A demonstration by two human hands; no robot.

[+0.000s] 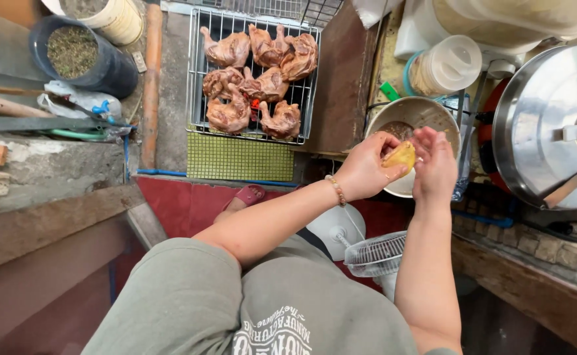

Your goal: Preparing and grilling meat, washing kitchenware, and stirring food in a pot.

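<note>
My left hand [367, 165] and my right hand [435, 164] are together over a metal bowl [433, 112], both pressed around a yellow lump of food [400, 156]. The left hand cups it from the left with a bead bracelet on its wrist; the right hand's fingers close against it from the right. The bowl holds a dark brownish mixture, partly hidden by my hands.
A wire rack [199, 72] with several browned chicken pieces sits ahead over a green mat. At right are a large steel pot lid [538, 118] and a plastic jar [443, 66]. A dark tub of dried herbs [78, 52] is at far left. A small fan [377, 253] stands below.
</note>
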